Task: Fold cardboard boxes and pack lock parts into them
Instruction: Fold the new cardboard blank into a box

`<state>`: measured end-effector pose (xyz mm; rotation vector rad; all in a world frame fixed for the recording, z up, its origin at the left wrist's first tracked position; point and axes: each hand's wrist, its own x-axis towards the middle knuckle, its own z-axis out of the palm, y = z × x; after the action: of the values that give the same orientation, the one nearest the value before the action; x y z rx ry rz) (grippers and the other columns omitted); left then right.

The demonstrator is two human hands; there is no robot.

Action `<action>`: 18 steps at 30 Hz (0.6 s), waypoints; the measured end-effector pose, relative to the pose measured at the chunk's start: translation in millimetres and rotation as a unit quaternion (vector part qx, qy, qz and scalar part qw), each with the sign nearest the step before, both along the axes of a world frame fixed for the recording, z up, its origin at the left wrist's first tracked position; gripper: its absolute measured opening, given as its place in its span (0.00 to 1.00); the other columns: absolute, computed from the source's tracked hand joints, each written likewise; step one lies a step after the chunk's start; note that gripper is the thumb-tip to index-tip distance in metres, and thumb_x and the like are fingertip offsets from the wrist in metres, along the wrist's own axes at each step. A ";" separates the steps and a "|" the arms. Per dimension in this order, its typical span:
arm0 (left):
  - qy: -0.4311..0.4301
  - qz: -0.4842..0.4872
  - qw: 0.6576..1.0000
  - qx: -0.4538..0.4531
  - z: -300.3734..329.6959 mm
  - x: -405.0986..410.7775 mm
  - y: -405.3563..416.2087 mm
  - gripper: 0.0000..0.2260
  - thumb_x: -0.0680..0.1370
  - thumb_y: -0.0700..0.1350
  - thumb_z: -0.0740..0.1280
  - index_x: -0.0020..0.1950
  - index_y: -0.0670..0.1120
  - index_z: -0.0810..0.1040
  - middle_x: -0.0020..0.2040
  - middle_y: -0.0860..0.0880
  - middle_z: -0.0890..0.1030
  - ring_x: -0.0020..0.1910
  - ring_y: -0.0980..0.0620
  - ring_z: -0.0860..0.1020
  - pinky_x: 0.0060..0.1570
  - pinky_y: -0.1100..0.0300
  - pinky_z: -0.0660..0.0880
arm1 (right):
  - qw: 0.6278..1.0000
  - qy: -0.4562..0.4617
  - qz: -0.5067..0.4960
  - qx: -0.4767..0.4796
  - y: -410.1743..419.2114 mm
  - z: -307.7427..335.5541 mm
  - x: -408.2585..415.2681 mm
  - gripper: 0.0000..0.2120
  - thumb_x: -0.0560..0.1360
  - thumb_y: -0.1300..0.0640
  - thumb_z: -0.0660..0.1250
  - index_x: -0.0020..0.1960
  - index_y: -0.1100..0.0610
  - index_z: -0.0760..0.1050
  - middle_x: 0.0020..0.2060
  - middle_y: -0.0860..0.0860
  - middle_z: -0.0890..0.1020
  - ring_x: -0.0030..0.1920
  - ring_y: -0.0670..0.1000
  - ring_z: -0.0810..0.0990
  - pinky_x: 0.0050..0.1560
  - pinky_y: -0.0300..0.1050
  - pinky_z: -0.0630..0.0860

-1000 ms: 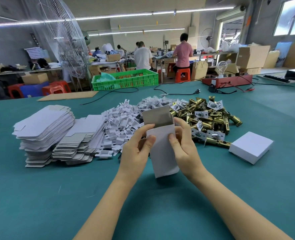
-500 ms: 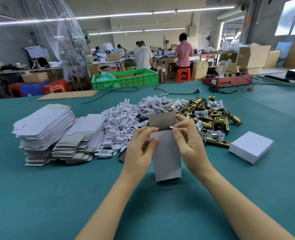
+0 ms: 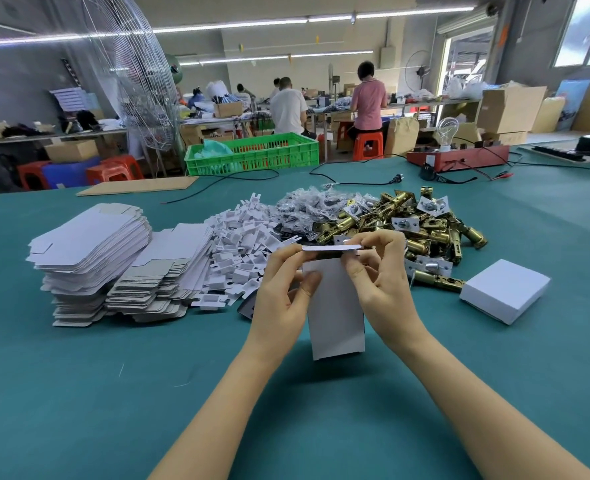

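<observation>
While the white cardboard box [image 3: 335, 313] stands upright at the centre of the frame, its lower edge just above the green table [image 3: 79, 393], both hands grasp it from either side. The left hand [image 3: 283, 299] curls round the box's left wall, thumb pressed on the front face and fingertips reaching the top edge. The right hand [image 3: 380, 282] pinches the top flap [image 3: 331, 248], which lies bent nearly level over the box's mouth, between thumb and fingers.

Behind the hands, at centre right, lies a heap of brass lock latches [image 3: 425, 233], some with small bagged parts on top. To its left sits a pile of small clear bags [image 3: 307, 209], and left of that a pile of white cardboard inserts [image 3: 238, 244]. Two stacks of flat box blanks [image 3: 92, 247] occupy the left of the frame, the nearer stack lower and fanned out. A finished closed white box [image 3: 504, 294] rests at the right, just beside the latches.

In the upper part of the frame: a green plastic crate [image 3: 252, 155], a sheet of brown cardboard [image 3: 137, 185], a red device carrying a clear bulb [image 3: 459, 157], a large wire-guarded fan [image 3: 130, 74], and seated workers [image 3: 368, 98] at distant benches.
</observation>
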<state>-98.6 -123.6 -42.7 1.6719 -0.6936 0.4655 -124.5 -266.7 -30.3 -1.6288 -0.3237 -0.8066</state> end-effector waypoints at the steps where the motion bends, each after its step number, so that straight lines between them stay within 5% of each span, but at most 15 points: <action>1: 0.002 0.002 1.000 0.000 -0.8 0.5 0.1 0.10 0.79 0.36 0.65 0.59 0.47 0.76 0.59 0.59 0.71 0.42 0.60 0.77 0.44 0.71 0.72 | 1.000 -0.002 -0.002 0.005 1.0 1.5 -1.0 0.10 0.76 0.54 0.64 0.52 0.46 0.64 0.51 0.48 0.74 0.42 0.49 0.77 0.43 0.41 0.74; 3: 0.000 0.005 1.000 -0.003 -1.4 0.8 0.8 0.10 0.79 0.37 0.66 0.59 0.47 0.76 0.59 0.59 0.72 0.42 0.60 0.77 0.45 0.72 0.72 | 1.000 -0.001 -0.009 0.005 2.2 4.3 -2.2 0.09 0.76 0.52 0.64 0.52 0.47 0.64 0.49 0.51 0.74 0.38 0.47 0.76 0.37 0.37 0.72; 6: -0.003 -0.003 1.000 -0.017 0.6 -2.1 1.5 0.14 0.79 0.40 0.67 0.58 0.58 0.73 0.57 0.61 0.74 0.42 0.62 0.78 0.45 0.71 0.73 | 1.000 0.007 0.001 0.010 0.7 6.2 -1.1 0.02 0.80 0.54 0.61 0.50 0.48 0.69 0.37 0.40 0.73 0.30 0.40 0.70 0.32 0.32 0.65; 9: 0.024 -0.016 0.999 -0.041 2.8 -5.5 0.5 0.15 0.78 0.43 0.68 0.54 0.63 0.71 0.53 0.63 0.75 0.40 0.60 0.78 0.42 0.69 0.73 | 1.000 0.016 -0.003 0.014 -1.5 7.0 -0.6 0.04 0.81 0.56 0.60 0.48 0.49 0.71 0.31 0.38 0.72 0.28 0.41 0.69 0.30 0.30 0.64; 13: 0.058 -0.020 0.996 -0.071 3.3 -7.8 -1.3 0.13 0.77 0.44 0.69 0.50 0.62 0.70 0.55 0.61 0.75 0.41 0.58 0.78 0.42 0.65 0.74 | 0.999 0.040 -0.011 0.023 -1.0 5.6 0.3 0.04 0.81 0.57 0.61 0.53 0.53 0.73 0.41 0.43 0.76 0.33 0.39 0.72 0.33 0.30 0.66; 18: 0.105 -0.021 0.986 -0.130 12.5 -10.8 -9.5 0.01 0.81 0.47 0.65 0.51 0.52 0.73 0.43 0.64 0.76 0.34 0.62 0.71 0.36 0.69 0.69 | 0.999 0.043 -0.021 0.016 -0.6 6.0 -0.6 0.02 0.81 0.58 0.61 0.52 0.53 0.73 0.42 0.48 0.76 0.34 0.39 0.71 0.35 0.30 0.67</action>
<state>-109.5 -133.1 -30.2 1.4315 -0.4888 0.3285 -125.1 -267.3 -24.2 -1.6400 -0.2160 -0.7681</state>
